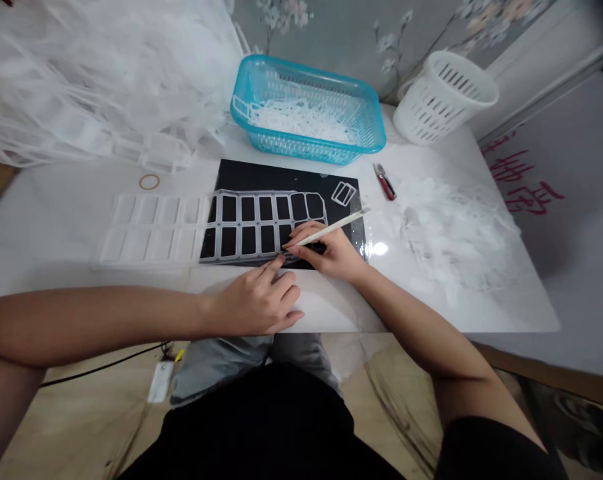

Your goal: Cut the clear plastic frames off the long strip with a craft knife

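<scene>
A slim white pen-like tool (326,229) slants through my right hand (334,252), which is closed around it. Its lower tip meets a translucent white sheet of rectangular frames (244,223). This sheet lies partly on a black mat (261,175) and runs off leftward over the white table. My left hand (264,297) rests just in front of the mat, fingers apart and holding nothing. Its index fingertip touches the sheet's near edge, close to the tool tip. Two small loose white frames (344,193) lie on the mat's right side. My right fingers hide part of the sheet.
A blue basket (306,143) of white frame pieces stands behind the mat, beside a white slotted basket (431,100). Red-handled cutters (385,183) and a translucent pile (451,233) lie right. White scrap (106,80) heaps up back left, near a rubber band (149,181).
</scene>
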`<state>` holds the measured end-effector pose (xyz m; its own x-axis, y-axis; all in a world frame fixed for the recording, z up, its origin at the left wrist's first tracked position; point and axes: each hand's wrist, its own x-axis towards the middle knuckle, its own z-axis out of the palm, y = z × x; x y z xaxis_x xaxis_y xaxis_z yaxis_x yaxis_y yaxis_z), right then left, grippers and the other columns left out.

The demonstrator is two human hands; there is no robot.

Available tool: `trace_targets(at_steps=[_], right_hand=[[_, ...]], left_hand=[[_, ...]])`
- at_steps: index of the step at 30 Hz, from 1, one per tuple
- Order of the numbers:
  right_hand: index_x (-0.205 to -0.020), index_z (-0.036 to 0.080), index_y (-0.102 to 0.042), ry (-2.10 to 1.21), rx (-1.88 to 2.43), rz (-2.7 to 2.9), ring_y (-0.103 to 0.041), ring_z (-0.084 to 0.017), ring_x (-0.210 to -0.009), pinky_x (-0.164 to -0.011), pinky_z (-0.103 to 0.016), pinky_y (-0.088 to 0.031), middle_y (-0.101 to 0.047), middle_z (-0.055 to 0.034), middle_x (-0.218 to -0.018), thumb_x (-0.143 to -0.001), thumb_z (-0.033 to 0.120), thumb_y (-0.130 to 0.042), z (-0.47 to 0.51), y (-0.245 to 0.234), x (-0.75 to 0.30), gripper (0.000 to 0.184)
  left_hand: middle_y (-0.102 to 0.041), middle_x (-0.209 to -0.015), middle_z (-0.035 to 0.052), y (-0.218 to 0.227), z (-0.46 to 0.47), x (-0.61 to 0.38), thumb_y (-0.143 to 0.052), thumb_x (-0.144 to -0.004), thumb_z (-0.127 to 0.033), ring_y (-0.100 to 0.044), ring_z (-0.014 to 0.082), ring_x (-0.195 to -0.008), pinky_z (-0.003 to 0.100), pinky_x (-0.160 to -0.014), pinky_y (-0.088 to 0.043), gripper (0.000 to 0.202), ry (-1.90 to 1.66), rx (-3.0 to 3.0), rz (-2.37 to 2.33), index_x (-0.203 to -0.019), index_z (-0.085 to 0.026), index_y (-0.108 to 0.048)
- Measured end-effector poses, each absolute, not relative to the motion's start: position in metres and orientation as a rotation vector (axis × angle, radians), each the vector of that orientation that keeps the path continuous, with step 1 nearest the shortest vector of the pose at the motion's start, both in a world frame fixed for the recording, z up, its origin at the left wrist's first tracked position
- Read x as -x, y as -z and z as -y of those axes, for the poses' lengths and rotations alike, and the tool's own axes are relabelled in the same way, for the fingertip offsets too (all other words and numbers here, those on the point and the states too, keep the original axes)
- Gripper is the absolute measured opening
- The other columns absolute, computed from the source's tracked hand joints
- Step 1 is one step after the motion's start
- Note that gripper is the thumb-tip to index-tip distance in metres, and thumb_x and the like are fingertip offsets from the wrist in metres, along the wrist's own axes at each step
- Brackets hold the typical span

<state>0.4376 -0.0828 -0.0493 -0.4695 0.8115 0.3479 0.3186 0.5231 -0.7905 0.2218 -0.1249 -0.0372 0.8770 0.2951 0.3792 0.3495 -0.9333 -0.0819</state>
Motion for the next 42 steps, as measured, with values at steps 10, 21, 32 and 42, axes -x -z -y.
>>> trace_targets(at_steps=[10,21,32,42], right_hand=[[-0.095,0.022,-0.073,-0.683,0.921,2.078,-0.065,-0.023,-0.106,-0.092,-0.041,-0.058,-0.076,-0.0043,-0.094,-0.089,0.017,-0.065,0.0861,0.0491,-0.4425,0.011],[-0.095,0.022,-0.075,-0.728,0.933,2.046,-0.066,-0.021,-0.106,-0.094,-0.04,-0.057,-0.075,-0.005,-0.096,-0.09,0.021,-0.066,0.086,0.0505,-0.4408,0.01],[-0.095,0.023,-0.076,-0.773,0.949,2.001,-0.068,-0.02,-0.102,-0.092,-0.038,-0.058,-0.074,-0.005,-0.097,-0.088,0.024,-0.069,0.0858,0.0533,-0.4383,0.01],[-0.094,0.023,-0.074,-0.618,0.932,2.073,-0.066,-0.022,-0.105,-0.091,-0.04,-0.057,-0.073,-0.006,-0.096,-0.087,0.019,-0.064,0.0875,0.0519,-0.4416,0.013]], left_hand=[[-0.064,-0.089,0.0117,0.0405,0.1244,-0.2226,-0.055,-0.093,-0.048,-0.065,0.0335,-0.106,0.036,-0.075,-0.056,0.037,0.574,2.884,0.544,-0.083,-0.013,-0.06],[-0.064,-0.088,0.01,0.0376,0.1239,-0.2227,-0.051,-0.094,-0.048,-0.068,0.0328,-0.104,0.034,-0.072,-0.056,0.038,0.552,2.857,0.521,-0.081,-0.013,-0.059],[-0.065,-0.087,0.0105,0.0352,0.1232,-0.224,-0.058,-0.09,-0.047,-0.069,0.035,-0.101,0.035,-0.071,-0.056,0.036,0.583,2.872,0.509,-0.081,-0.012,-0.06],[-0.066,-0.086,0.0121,0.0372,0.1225,-0.2234,-0.057,-0.09,-0.049,-0.068,0.0332,-0.102,0.034,-0.072,-0.056,0.038,0.559,2.859,0.518,-0.082,-0.012,-0.062]])
